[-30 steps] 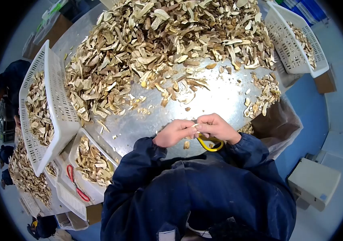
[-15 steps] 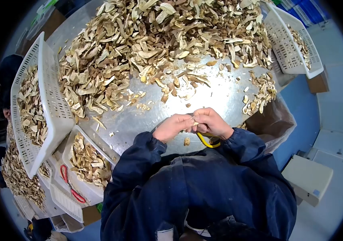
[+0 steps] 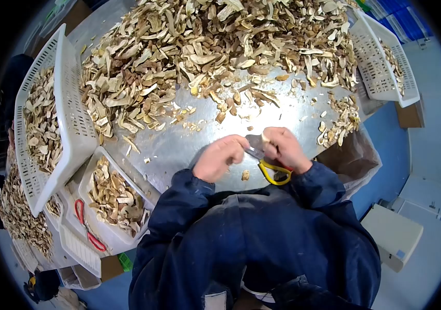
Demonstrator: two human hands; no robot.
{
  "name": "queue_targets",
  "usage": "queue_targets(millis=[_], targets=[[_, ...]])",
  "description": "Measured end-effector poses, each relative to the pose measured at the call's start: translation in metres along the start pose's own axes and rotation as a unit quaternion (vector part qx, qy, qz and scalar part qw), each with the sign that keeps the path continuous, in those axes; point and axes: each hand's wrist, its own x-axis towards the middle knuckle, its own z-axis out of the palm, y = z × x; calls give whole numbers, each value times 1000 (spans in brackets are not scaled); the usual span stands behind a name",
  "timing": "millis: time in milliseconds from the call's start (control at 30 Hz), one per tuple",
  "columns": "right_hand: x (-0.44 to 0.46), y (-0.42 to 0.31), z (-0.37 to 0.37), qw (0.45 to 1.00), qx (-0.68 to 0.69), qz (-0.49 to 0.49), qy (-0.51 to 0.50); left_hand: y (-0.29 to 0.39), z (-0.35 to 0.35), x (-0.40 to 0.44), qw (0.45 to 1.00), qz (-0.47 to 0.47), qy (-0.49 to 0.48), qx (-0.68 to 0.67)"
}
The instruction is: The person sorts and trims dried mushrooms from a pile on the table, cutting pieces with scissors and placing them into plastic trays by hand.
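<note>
My left hand [image 3: 221,158] is closed near the metal blades of the yellow-handled scissors [image 3: 276,174]; what its fingers hold is hidden and blurred. To its right, my right hand [image 3: 286,150] is closed too, with a small pale piece [image 3: 266,138] between thumb and finger. The scissors lie between and under my hands, their yellow loops beside my right wrist. Beyond my hands a big heap of dried mushroom slices [image 3: 205,57] covers the metal table [image 3: 179,150].
A white basket [image 3: 70,124] of slices stands at left, another [image 3: 375,62] at upper right. Below the left one are a white tray [image 3: 150,199] of slices and red-handled scissors [image 3: 95,242]. A lined bin [image 3: 354,160] stands at right. Another person [image 3: 44,285] is at lower left.
My hands have moved apart, and the scissors' blades and yellow loops now show more between them. The whole view has shifted slightly.
</note>
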Motion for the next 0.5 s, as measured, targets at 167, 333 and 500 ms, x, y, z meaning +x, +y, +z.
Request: queue_targets(millis=[167, 333, 500], targets=[[8, -8, -37, 830, -462, -122, 288, -2, -26, -20, 940, 107, 90, -311], [-7, -23, 61, 952, -278, -125, 25, -10, -8, -33, 913, 24, 150, -378], [3, -20, 44, 884, -405, -214, 94, -19, -12, -58, 868, 45, 195, -454]])
